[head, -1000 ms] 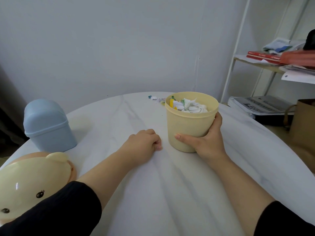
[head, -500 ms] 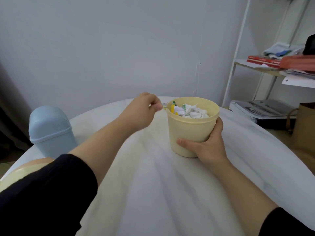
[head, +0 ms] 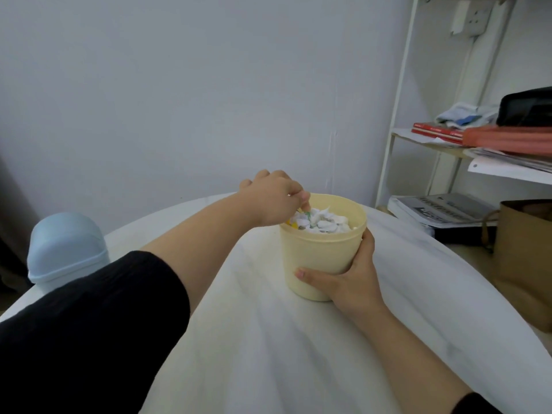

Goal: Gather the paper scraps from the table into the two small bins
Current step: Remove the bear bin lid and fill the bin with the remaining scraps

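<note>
1. Two small bins stand on the white table (head: 268, 354). A cream bin (head: 322, 261) sits right of centre with its top open. A pale blue bin (head: 67, 249) sits at the left edge with its domed lid on.
2. Most of the visible gathering has gone into the cream bin. Paper scraps (head: 328, 224), mainly white with some yellow and green, are heaped almost to its rim.
3. One more piece seems to be going in. The left hand (head: 274, 198) reaches over the bin's left rim with its fingers bunched. Their tips pinch what looks like a greenish scrap (head: 307, 215) at the top of the heap.
4. The right hand (head: 349, 279) is wrapped around the cream bin's near right side, thumb across the near wall and fingers curled behind. It holds the bin steady on the table.
5. No loose scrap can be picked out on the part of the table in view. The far strip behind the left hand and the cream bin is hidden, so pieces may lie there.
6. The blue bin's contents are hidden under its lid.
7. My judgement is that the task is near its end. What is left is to let go of this scrap, check the far side, and perhaps refit a lid, though no cream lid is in view.
</note>
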